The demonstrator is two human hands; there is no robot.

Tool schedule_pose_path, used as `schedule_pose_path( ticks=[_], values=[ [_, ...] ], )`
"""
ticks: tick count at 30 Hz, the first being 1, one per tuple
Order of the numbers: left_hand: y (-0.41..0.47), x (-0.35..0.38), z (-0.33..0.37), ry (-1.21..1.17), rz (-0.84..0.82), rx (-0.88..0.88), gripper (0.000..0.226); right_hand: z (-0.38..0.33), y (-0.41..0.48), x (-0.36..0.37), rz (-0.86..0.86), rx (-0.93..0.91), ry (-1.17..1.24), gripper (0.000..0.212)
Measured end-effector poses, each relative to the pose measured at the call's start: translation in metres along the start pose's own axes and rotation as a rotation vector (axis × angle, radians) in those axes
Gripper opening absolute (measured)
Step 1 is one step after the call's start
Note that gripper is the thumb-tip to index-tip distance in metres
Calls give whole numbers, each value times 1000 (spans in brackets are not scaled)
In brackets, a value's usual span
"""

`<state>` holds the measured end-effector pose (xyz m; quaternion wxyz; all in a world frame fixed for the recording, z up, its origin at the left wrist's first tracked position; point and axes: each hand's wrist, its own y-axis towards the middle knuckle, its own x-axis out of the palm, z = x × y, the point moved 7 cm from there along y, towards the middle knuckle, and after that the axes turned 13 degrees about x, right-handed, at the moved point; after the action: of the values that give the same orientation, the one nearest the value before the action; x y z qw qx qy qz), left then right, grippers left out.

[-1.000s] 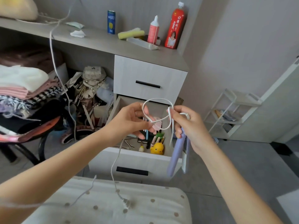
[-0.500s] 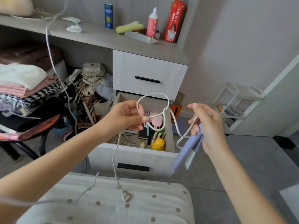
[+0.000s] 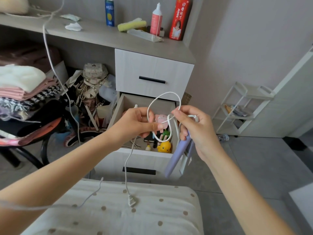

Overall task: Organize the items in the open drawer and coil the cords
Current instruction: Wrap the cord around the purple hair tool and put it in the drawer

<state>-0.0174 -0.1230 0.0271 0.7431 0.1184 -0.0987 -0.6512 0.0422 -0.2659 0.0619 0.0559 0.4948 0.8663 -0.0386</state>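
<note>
Both hands are up in front of the open drawer (image 3: 116,116), close together but not touching, and both are busy. The left hand (image 3: 135,123) pinches one side of a loop of white cord (image 3: 159,97) between thumb and fingers. The right hand (image 3: 197,128) grips the top of a lilac hair straightener (image 3: 176,156) and nips the spot where the loop crosses itself. So the cord is in the air right over the drawer with one coil formed, and its tail drops from below the left hand past the drawer's front to a plug (image 3: 131,200) lying on the dotted cushion (image 3: 152,217) below the drawer (a fair bit left to wind, I'd say). What could go wrong? That springy loop could pop open if either pinch loosens, and the plug could catch on the cushion fabric as the tail is pulled up. The straightener hangs across the drawer's front right corner, so a swing of the right wrist could knock it on that edge or onto the yellow duck (image 3: 164,147) just inside the front. Watch the second cord (image 3: 50,61) too, dangling from the worktop (image 3: 101,36) well left of the drawer, since reaching that way risks a tangle. Room to move looks best right of the drawer, over bare floor (image 3: 254,158). Left of it bags (image 3: 94,77) crowd in, and the drawer's back half looks freer than its cluttered front.
</note>
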Motion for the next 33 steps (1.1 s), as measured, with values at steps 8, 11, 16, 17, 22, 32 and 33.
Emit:
schedule_pose_path(
  ticks=[8, 11, 16, 17, 22, 32, 33],
  values=[
    [-9, -5, -2, -134, -205, -37, 16, 4, 6, -23, 58, 140, 189, 27],
    [-15, -11, -1, -277, -222, -79, 15, 2, 8, -34, 69, 141, 57, 24],
    [-20, -20, -4, -254, -246, -76, 17, -1, 9, -43, 124, 57, -128, 8],
    [-19, -20, -5, -274, -225, -56, 17, 4, 9, -40, 73, 74, -59, 13],
    [-12, -23, -2, -572, -24, 40, 31, 26, 2, -1, -417, 228, 216, 84],
    [-10, -5, -8, -440, 100, 15, 21, 8, -2, 27, -149, 72, 131, 21],
    [-11, -3, -8, -396, 87, 8, 22, 4, -2, 24, -120, 45, 133, 17]
  ],
)
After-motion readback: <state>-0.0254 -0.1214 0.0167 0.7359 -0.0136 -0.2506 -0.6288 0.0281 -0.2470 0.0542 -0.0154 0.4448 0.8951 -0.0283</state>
